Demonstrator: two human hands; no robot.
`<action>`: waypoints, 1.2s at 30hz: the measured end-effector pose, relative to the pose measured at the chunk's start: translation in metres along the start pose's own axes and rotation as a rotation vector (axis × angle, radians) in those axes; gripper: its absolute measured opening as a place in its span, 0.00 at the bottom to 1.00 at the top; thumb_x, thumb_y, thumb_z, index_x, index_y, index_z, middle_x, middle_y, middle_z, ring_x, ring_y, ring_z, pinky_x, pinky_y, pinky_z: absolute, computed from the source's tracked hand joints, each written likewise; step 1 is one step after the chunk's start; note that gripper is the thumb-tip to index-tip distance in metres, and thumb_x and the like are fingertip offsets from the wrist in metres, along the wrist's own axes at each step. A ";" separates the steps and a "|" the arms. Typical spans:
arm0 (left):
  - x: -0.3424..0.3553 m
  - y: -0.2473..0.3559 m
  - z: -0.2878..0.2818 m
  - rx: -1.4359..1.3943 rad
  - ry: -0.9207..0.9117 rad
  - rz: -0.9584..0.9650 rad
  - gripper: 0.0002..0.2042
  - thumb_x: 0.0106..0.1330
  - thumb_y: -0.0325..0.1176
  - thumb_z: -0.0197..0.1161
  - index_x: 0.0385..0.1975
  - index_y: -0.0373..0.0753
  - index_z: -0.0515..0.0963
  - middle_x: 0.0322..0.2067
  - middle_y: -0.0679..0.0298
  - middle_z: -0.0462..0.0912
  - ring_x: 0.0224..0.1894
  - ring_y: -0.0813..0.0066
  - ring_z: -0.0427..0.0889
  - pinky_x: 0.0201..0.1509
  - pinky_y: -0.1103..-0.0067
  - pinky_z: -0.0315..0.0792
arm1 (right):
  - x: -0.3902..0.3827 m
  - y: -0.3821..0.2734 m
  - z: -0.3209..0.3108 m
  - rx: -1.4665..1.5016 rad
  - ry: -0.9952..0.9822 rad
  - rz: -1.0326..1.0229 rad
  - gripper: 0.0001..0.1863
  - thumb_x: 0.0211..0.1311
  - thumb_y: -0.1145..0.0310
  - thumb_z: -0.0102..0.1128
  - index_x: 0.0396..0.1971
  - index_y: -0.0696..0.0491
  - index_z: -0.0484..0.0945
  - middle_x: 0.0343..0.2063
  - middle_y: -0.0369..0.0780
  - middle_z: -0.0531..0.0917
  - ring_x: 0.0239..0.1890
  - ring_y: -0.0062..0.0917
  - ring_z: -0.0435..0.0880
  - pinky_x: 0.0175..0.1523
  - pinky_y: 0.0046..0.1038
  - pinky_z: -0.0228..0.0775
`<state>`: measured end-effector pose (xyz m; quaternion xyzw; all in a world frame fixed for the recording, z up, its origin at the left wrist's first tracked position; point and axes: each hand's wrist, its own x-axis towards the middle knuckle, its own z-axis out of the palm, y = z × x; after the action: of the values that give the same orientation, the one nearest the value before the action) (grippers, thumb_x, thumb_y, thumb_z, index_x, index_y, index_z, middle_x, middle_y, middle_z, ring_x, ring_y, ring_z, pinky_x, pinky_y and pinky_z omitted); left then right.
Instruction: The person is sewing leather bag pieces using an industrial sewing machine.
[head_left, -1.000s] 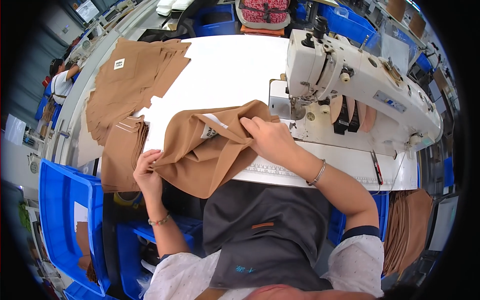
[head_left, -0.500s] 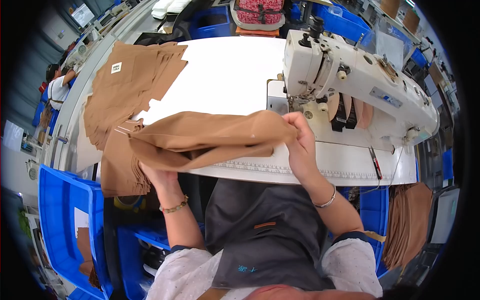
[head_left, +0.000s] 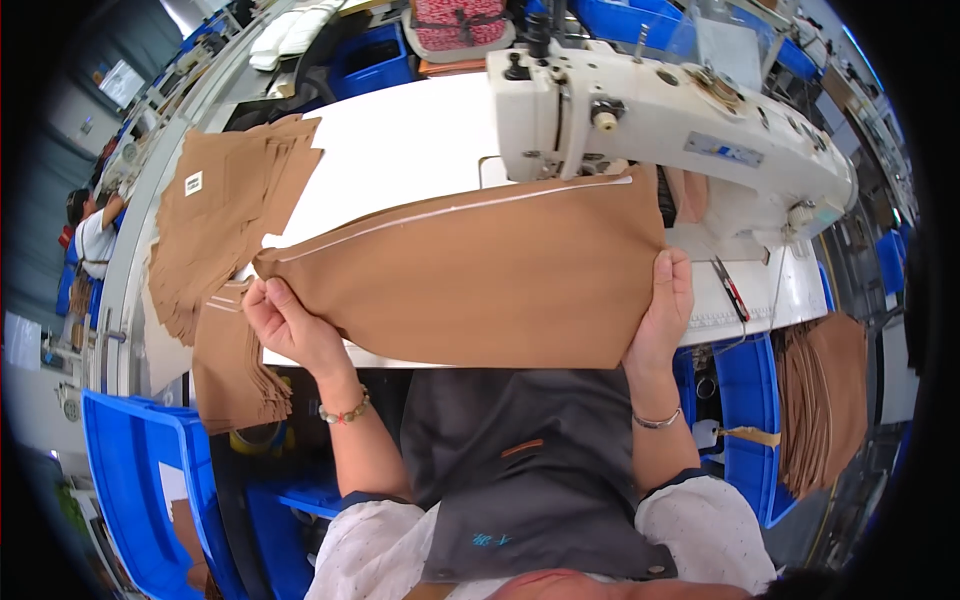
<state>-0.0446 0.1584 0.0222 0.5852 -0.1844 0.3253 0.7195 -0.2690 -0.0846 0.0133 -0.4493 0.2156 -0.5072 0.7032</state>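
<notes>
A brown fabric panel (head_left: 470, 280) with a white strip along its far edge is stretched between my two hands, over the front of the white table (head_left: 400, 120). My left hand (head_left: 292, 322) pinches its left end. On the right side, my right hand (head_left: 662, 312) grips the edge with the thumb showing on top. The panel's far edge lies just before the white sewing machine (head_left: 590, 120) and hides its needle area. Close to my left hand lies a stack of narrow brown pieces (head_left: 235, 365), drooping over the table's front edge.
Larger brown pieces (head_left: 225, 200) are piled at the left of the table. Red-and-black thread snips (head_left: 732, 292) lie right of my right hand. Blue bins (head_left: 145, 425) stand below on both sides, and brown panels (head_left: 822, 400) hang over the right one. A person (head_left: 95, 235) sits far left.
The brown panel, folded and bunched before, is now spread flat with its white strip showing. My right hand has moved right and lower, my left hand slightly left. The whole view has shifted.
</notes>
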 end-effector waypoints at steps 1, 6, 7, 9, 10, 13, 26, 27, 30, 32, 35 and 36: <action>0.000 0.002 0.004 -0.010 -0.013 -0.008 0.09 0.79 0.35 0.55 0.41 0.35 0.72 0.33 0.65 0.80 0.35 0.85 0.77 0.40 0.84 0.74 | 0.002 -0.003 -0.010 -0.006 0.016 -0.007 0.08 0.79 0.65 0.51 0.43 0.54 0.72 0.33 0.31 0.77 0.35 0.11 0.73 0.41 0.17 0.69; -0.019 0.000 0.022 0.899 -0.556 -0.144 0.11 0.73 0.35 0.62 0.48 0.36 0.75 0.24 0.62 0.79 0.26 0.73 0.78 0.34 0.75 0.74 | -0.010 -0.004 -0.056 -0.880 -0.033 -0.259 0.03 0.69 0.73 0.61 0.38 0.53 0.75 0.29 0.32 0.78 0.29 0.14 0.74 0.39 0.20 0.69; -0.029 -0.012 0.021 1.067 -0.649 -0.100 0.14 0.72 0.35 0.63 0.52 0.36 0.75 0.25 0.59 0.80 0.28 0.67 0.82 0.35 0.72 0.76 | -0.012 -0.004 -0.059 -0.879 -0.021 -0.256 0.03 0.69 0.73 0.61 0.38 0.53 0.75 0.29 0.32 0.78 0.29 0.14 0.74 0.39 0.20 0.69; -0.034 -0.029 0.010 1.123 -0.639 0.112 0.21 0.70 0.34 0.64 0.61 0.37 0.71 0.35 0.57 0.83 0.34 0.58 0.85 0.39 0.65 0.78 | -0.013 -0.005 -0.067 -1.505 -0.244 -0.533 0.07 0.57 0.77 0.65 0.35 0.52 0.78 0.31 0.35 0.80 0.30 0.24 0.79 0.41 0.29 0.72; -0.034 -0.021 0.016 1.085 -0.660 0.004 0.23 0.69 0.33 0.64 0.62 0.37 0.70 0.39 0.58 0.82 0.34 0.58 0.85 0.40 0.66 0.78 | -0.013 -0.012 -0.072 -1.537 -0.227 -0.456 0.12 0.49 0.78 0.65 0.36 0.52 0.79 0.36 0.40 0.82 0.37 0.35 0.81 0.44 0.38 0.73; -0.032 -0.013 0.017 1.037 -0.647 -0.035 0.24 0.68 0.33 0.65 0.64 0.39 0.70 0.46 0.58 0.81 0.41 0.58 0.84 0.45 0.66 0.77 | -0.017 -0.025 -0.046 -1.305 -0.238 -0.695 0.13 0.51 0.74 0.67 0.39 0.51 0.81 0.41 0.42 0.82 0.43 0.38 0.81 0.47 0.39 0.73; -0.023 -0.062 -0.006 0.863 -0.654 -0.076 0.23 0.70 0.40 0.65 0.62 0.39 0.75 0.50 0.62 0.82 0.22 0.76 0.65 0.29 0.77 0.68 | -0.040 -0.110 -0.063 -1.392 -0.683 -0.716 0.11 0.56 0.69 0.58 0.39 0.50 0.82 0.39 0.37 0.84 0.38 0.29 0.87 0.36 0.32 0.79; -0.025 -0.056 0.000 0.826 -0.666 -0.083 0.23 0.70 0.40 0.65 0.62 0.39 0.75 0.50 0.62 0.82 0.22 0.76 0.65 0.29 0.77 0.68 | -0.033 -0.143 -0.088 -1.371 -0.558 -0.788 0.12 0.55 0.70 0.59 0.40 0.48 0.84 0.40 0.35 0.87 0.35 0.30 0.88 0.36 0.30 0.80; -0.021 -0.050 -0.007 0.896 -0.643 -0.085 0.21 0.71 0.40 0.63 0.61 0.40 0.76 0.51 0.65 0.82 0.23 0.76 0.65 0.31 0.78 0.68 | -0.032 -0.242 -0.129 -1.751 0.015 -0.742 0.18 0.50 0.79 0.60 0.42 0.49 0.87 0.43 0.38 0.89 0.42 0.31 0.89 0.45 0.29 0.83; -0.020 -0.047 -0.007 0.899 -0.641 -0.074 0.20 0.71 0.40 0.64 0.60 0.40 0.77 0.51 0.65 0.82 0.24 0.76 0.66 0.32 0.78 0.68 | -0.025 -0.277 -0.168 -1.977 0.423 -0.951 0.20 0.54 0.78 0.58 0.45 0.46 0.87 0.42 0.36 0.90 0.41 0.29 0.89 0.44 0.25 0.82; -0.026 -0.050 -0.001 0.883 -0.655 -0.069 0.20 0.71 0.40 0.64 0.59 0.39 0.78 0.50 0.66 0.82 0.27 0.77 0.67 0.33 0.79 0.68 | -0.028 -0.308 -0.269 -2.137 0.605 -0.728 0.29 0.56 0.82 0.56 0.56 0.40 0.83 0.53 0.38 0.86 0.57 0.33 0.84 0.60 0.34 0.76; -0.027 -0.052 0.002 0.878 -0.663 -0.065 0.19 0.71 0.40 0.64 0.58 0.39 0.78 0.50 0.66 0.82 0.28 0.77 0.68 0.33 0.79 0.68 | -0.028 -0.313 -0.314 -2.403 0.573 -0.659 0.31 0.57 0.78 0.57 0.61 0.36 0.78 0.61 0.38 0.79 0.63 0.34 0.78 0.65 0.44 0.70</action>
<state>-0.0289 0.1447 -0.0324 0.9070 -0.2299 0.1473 0.3207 -0.6809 -0.2140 0.1171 -0.7068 0.5587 -0.2222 -0.3728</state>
